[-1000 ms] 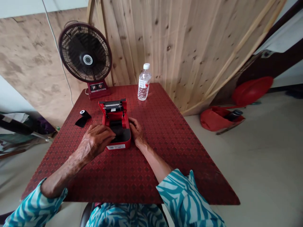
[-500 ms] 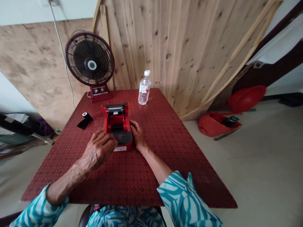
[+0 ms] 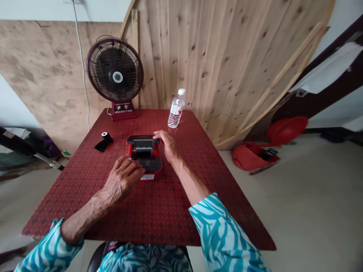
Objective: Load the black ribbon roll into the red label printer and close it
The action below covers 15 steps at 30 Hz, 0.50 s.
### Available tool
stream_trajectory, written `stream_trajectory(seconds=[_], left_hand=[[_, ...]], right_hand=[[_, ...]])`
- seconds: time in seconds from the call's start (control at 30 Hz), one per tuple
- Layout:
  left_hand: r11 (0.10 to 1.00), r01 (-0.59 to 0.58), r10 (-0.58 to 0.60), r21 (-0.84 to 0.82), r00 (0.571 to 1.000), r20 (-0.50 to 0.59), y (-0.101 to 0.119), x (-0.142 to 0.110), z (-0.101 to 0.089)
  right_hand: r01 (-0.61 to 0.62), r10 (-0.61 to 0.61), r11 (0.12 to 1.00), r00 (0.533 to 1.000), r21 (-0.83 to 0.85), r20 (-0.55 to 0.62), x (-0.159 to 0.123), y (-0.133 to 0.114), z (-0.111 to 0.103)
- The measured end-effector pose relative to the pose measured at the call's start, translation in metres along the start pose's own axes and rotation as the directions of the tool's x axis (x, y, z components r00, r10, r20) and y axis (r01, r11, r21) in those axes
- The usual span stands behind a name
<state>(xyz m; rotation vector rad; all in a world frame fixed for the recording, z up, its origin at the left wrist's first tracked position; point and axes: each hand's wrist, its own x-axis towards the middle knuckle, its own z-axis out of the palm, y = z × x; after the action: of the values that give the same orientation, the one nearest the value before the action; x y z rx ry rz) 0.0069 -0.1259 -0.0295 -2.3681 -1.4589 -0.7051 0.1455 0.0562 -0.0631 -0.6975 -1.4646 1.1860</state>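
Note:
A small red-and-black machine [image 3: 150,165], which looks like a compact printer, sits on the table in front of me with a white label on its front. Its hinged lid [image 3: 143,139] is partly lowered, showing a roller mechanism beneath. My left hand [image 3: 126,173] is closed at the machine's left front corner, fingers bent over the edge, fingertips partly hidden. My right hand [image 3: 168,146] reaches along the right side, its fingers stretched out and touching the lid's right end. To the left lies a black ribbon roll [image 3: 104,140] with a loose tail.
A red patterned table [image 3: 198,211] carries everything. At its back stand a dark red fan [image 3: 116,75] and a clear water bottle [image 3: 176,111]. A wooden panel [image 3: 215,56] rises behind. On the floor to the right is a red bag [image 3: 244,156].
The lid has come down from upright toward the machine. My right hand has moved from the machine's side up to the lid, while my left hand keeps its place. The view has shifted slightly.

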Motion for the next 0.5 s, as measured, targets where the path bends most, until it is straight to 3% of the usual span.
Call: stream_trajectory(seconds=[0.17, 0.27, 0.3, 0.33, 0.4, 0.43, 0.47, 0.5], left_hand=[[0.993, 0.051, -0.052, -0.108, 0.999, -0.010, 0.001, -0.002, -0.003], [0.934, 0.209, -0.226, -0.288, 0.974, -0.027, -0.012, 0.000, -0.005], [0.876, 0.309, -0.349, -0.370, 0.936, -0.046, -0.018, 0.002, -0.004], [0.787, 0.413, -0.489, -0.458, 0.871, -0.055, -0.026, 0.004, -0.002], [0.540, 0.564, -0.716, -0.625, 0.698, 0.011, -0.041, 0.009, 0.007], [0.414, 0.595, -0.774, -0.690, 0.629, 0.078, -0.048, 0.011, 0.013], [0.301, 0.605, -0.793, -0.738, 0.588, 0.159, -0.053, 0.013, 0.020], [0.208, 0.601, -0.784, -0.772, 0.575, 0.236, -0.056, 0.014, 0.026]], right_hand=[[-0.013, 0.013, 1.000, 1.000, 0.013, -0.019, -0.043, 0.002, -0.008], [-0.043, 0.044, 0.998, 0.999, 0.055, -0.023, -0.050, 0.007, -0.006], [-0.053, 0.055, 0.996, 0.998, 0.067, -0.023, -0.050, 0.008, -0.005], [-0.063, 0.065, 0.995, 0.998, 0.077, -0.024, -0.050, 0.009, -0.004], [-0.082, 0.085, 0.993, 0.996, 0.090, -0.027, -0.049, 0.010, -0.003], [-0.091, 0.094, 0.992, 0.995, 0.092, -0.030, -0.049, 0.011, -0.003], [-0.097, 0.100, 0.991, 0.994, 0.091, -0.032, -0.049, 0.012, -0.003], [-0.099, 0.103, 0.991, 0.994, 0.088, -0.034, -0.050, 0.013, -0.003]])
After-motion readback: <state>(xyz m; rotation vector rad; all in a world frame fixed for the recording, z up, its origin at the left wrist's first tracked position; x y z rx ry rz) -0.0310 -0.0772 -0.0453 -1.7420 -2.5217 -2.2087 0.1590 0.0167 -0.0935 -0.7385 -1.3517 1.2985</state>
